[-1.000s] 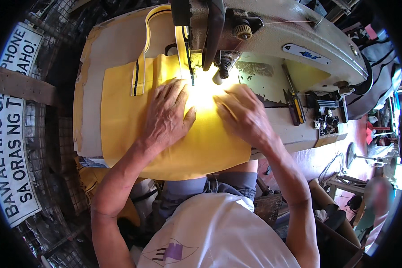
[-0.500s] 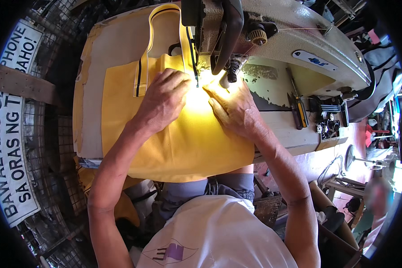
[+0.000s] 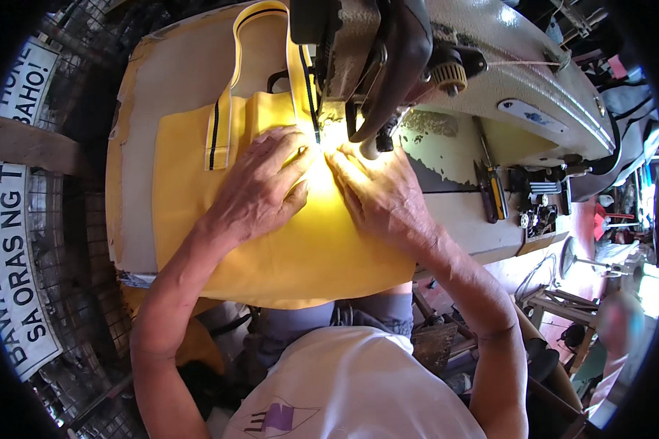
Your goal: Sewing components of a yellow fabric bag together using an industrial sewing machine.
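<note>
Your smooth yellow fabric panel (image 3: 300, 271) spreads across the pale tabletop (image 3: 154, 80). Your left hand (image 3: 260, 183) lies open on it; your right hand (image 3: 382, 194) rests alongside, any grip lost in glare. Beyond, a black-striped yellow strap (image 3: 220, 132) loops near the beige metal sewing machine (image 3: 520, 80).

There are two hands (image 3: 258, 183) (image 3: 384, 192), one strap (image 3: 220, 130), one sewing machine (image 3: 483, 62).

Pale worn table (image 3: 170, 77) under yellow fabric (image 3: 285, 267), sewing machine (image 3: 523, 77), yellow-and-black screwdriver (image 3: 497, 194), small metal mechanism (image 3: 540, 208)
</note>
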Tool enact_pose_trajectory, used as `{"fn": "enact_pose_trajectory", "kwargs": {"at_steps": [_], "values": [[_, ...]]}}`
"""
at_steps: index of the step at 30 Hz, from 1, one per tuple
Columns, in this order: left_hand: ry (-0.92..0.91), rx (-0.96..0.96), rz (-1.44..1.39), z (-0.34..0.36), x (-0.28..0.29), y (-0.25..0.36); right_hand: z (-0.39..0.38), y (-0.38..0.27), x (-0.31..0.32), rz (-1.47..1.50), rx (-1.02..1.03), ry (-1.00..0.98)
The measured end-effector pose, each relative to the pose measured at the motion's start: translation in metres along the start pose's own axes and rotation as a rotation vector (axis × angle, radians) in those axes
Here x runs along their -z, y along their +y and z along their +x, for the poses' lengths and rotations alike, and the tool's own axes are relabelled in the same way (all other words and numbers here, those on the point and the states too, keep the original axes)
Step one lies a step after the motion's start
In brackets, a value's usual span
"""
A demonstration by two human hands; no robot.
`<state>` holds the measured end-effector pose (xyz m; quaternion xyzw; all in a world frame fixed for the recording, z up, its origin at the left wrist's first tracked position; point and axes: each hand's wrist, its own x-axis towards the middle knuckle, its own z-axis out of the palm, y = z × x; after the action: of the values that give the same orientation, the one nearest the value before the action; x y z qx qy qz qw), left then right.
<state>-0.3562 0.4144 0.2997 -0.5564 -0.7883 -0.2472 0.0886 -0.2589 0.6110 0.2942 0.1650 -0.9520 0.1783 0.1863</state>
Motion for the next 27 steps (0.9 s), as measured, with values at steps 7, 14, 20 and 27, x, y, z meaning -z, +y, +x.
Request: {"fn": "enact_pose_trajectory", "kwargs": {"at_steps": [7, 14, 20, 27], "values": [[-0.005, -0.062, -0.029, 0.016, 0.01, -0.016, 0.002, 0.001, 0.018, -0.025, -0.105, -0.164], [-0.026, -0.061, -0.067, 0.015, 0.008, -0.025, -0.07, 0.043, 0.171, -0.187, -0.332, 0.337], [0.0, -0.052, -0.042, 0.011, 0.004, -0.026, -0.088, 0.186, 0.308, -0.676, -0.549, 0.382], [-0.099, 0.027, 0.002, 0.009, 0.01, -0.034, -0.096, 0.273, 0.315, -0.452, -0.767, 0.519]]}}
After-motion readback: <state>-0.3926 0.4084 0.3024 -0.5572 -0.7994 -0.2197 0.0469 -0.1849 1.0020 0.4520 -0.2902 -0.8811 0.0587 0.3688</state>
